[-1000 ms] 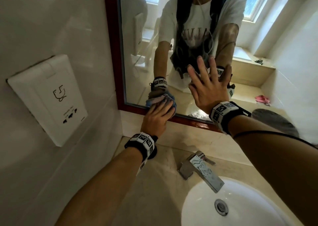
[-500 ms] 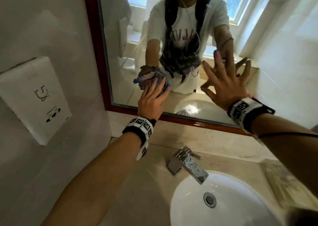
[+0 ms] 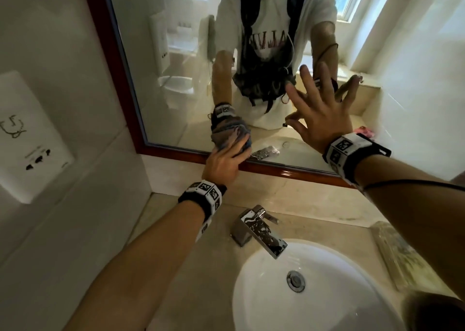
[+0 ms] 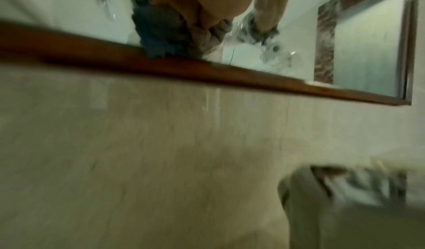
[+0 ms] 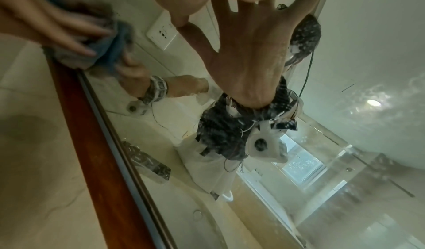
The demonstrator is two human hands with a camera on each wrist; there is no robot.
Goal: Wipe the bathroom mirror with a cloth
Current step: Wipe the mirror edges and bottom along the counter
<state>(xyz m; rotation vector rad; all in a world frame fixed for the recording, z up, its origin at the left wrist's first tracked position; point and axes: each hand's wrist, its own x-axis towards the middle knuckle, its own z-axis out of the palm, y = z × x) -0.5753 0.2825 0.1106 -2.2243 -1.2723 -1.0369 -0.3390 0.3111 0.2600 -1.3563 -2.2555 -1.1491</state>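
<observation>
The left hand (image 3: 222, 163) presses a bunched, nubby blue-grey cloth (image 3: 245, 142) with straight fingers to the glossy mirror (image 3: 176, 84) above its reddish wooden frame (image 3: 289, 173), while the right hand (image 3: 324, 119) spreads flat against the glass.

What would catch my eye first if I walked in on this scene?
Probably the big red-framed mirror, with the left hand pressing a bunched blue-grey cloth against its lower edge. Beside it the right hand is spread flat towards the glass, above a shiny faucet and white sink.
</observation>
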